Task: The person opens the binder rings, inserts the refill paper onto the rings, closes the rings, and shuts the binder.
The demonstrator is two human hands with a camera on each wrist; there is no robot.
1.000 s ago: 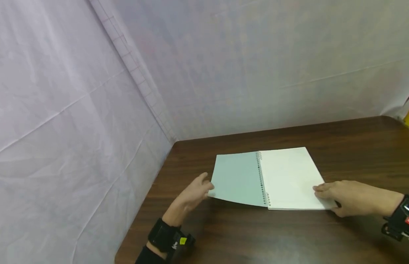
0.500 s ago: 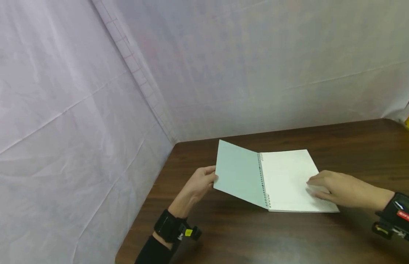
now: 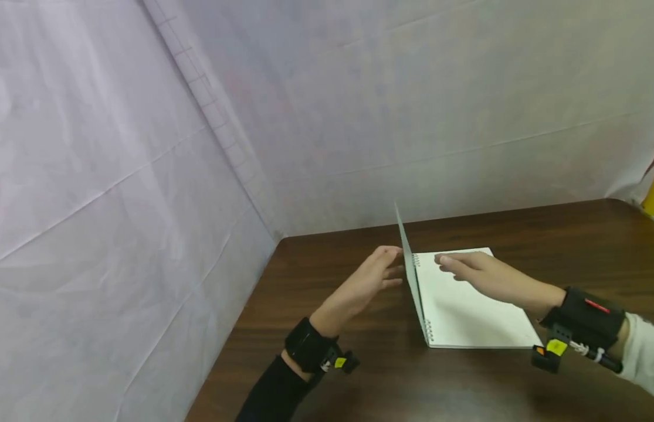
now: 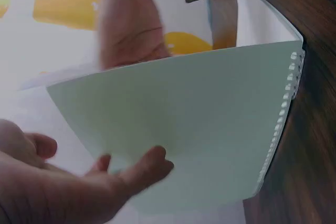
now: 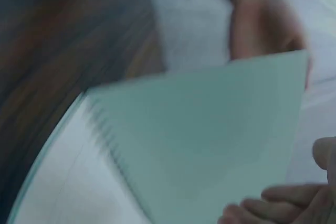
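The spiral notebook (image 3: 466,305) lies open on the dark table (image 3: 569,246), its pale green cover (image 3: 408,258) standing nearly upright. The left hand (image 3: 371,278), fingers straight, pushes the cover's outer face while the right hand (image 3: 477,272) hovers flat over the white page. The cover looks light, thin and bendy, best handled near its free edge, away from the wire coil.

Your left hand (image 3: 371,275) is raised, fingers straight and loosely spread, pointing right. Your right hand (image 3: 477,272) is extended flat, fingers straight, pointing left. Both wrists wear black bands.
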